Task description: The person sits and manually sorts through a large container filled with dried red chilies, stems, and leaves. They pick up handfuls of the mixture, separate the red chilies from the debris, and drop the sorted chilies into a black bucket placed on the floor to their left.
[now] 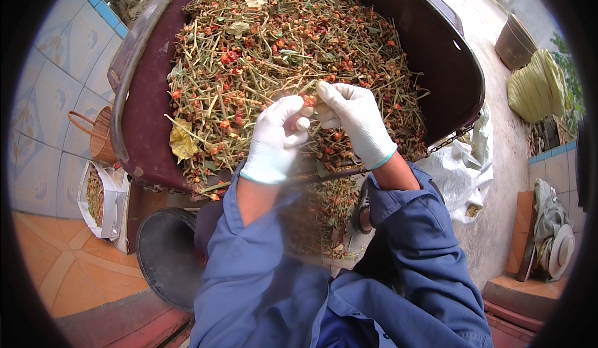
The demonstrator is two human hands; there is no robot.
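A large heap of dried stems and small red-orange plant pieces [289, 44] fills a dark maroon cart bed [145, 91]. Over the near part of the heap, my left hand [279, 135] and my right hand [355, 119] face each other, both in white knit gloves. Between their fingertips is a small red-orange plant piece [309, 101], which the fingers of both hands pinch. Its exact shape is partly hidden by the fingers. A yellow dried leaf [182, 139] lies left of my left hand, at the heap's edge.
A black bucket [163, 254] stands at the lower left, near a white box [114, 203] of plant bits and a wicker basket [100, 135]. Right of the cart are a chain [451, 140], a white sack [467, 175], a yellowish sack [535, 88] and a brown tub [516, 43].
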